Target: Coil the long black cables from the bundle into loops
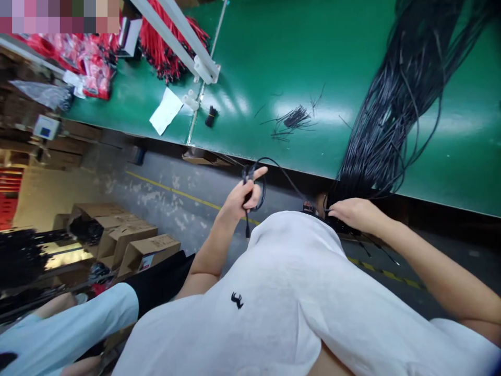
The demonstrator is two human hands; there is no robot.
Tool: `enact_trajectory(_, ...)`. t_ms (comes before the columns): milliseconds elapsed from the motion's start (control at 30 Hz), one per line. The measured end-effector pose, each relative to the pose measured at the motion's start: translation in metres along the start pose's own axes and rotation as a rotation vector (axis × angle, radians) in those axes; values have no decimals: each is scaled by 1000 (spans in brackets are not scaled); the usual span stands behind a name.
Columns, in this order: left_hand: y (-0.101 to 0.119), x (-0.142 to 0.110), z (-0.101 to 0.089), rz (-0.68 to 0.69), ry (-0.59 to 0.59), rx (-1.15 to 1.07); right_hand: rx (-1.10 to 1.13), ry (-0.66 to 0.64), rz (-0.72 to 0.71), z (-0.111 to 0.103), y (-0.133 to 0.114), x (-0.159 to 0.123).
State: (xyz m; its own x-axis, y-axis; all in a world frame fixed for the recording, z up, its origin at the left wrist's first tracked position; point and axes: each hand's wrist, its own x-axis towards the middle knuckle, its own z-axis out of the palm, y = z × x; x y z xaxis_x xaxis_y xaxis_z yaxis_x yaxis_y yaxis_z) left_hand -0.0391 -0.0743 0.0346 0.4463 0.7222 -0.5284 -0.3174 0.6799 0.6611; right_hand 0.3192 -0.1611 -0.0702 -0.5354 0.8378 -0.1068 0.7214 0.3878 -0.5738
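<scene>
A black cable (282,168) runs in an arc between my two hands, in front of the green bench's edge. My left hand (243,197) is closed around several loops of it, with the index finger stretched out; one plug end hangs below the fist. Farther right, my right hand (354,213) pinches the cable near the lower end of a large bundle of black cables (383,125). That bundle drapes over the front edge of the bench. The fingertips of my right hand are partly hidden.
On the green bench (242,31) lie a loose pile of short black ties (296,117), a small banded black bundle (211,116), a white paper (166,110) and red cables (168,47). Cardboard boxes (146,253) stand on the floor at left. Another person's pale blue sleeve (97,318) shows lower left.
</scene>
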Motion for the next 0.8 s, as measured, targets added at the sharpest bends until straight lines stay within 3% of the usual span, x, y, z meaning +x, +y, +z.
enact_trajectory(67, -15, 11, 7, -82, -28, 126, 34, 15, -233, -10, -54, 15)
enact_trajectory(133, -31, 17, 16, -172, -106, 207, 56, 57, -349, -27, -90, 36)
enact_trajectory(233, -43, 12, 28, -278, -290, 259, 119, 97, -307, -51, -99, 67)
enact_trajectory(300, -44, 4, 29, -345, -407, 260, 222, 76, -229, -57, -80, 77)
enact_trajectory(367, -40, -4, 25, -369, -447, 200, 334, 69, -115, -53, -42, 76)
enact_trajectory(433, -29, -11, 15, -284, -348, 74, 367, 144, 54, -41, 10, 61)
enact_trajectory(500, -10, -19, 1, -112, -171, -61, 289, 264, 238, -24, 64, 35)
enact_trajectory(567, 13, -25, -10, 61, -16, -158, 153, 259, 340, -5, 102, 9)
enact_trajectory(600, 22, -28, -14, 122, 33, -179, 83, 221, 344, 3, 109, -2)
enact_trajectory(667, 32, -28, -15, 194, 68, -167, -7, 141, 268, 14, 95, -13)
enact_trajectory(733, 27, -20, -10, 194, 42, -84, -3, 87, 109, 14, 47, -12)
enact_trajectory(800, 8, -6, -1, 113, -5, 26, 66, 53, -66, -1, -14, 1)
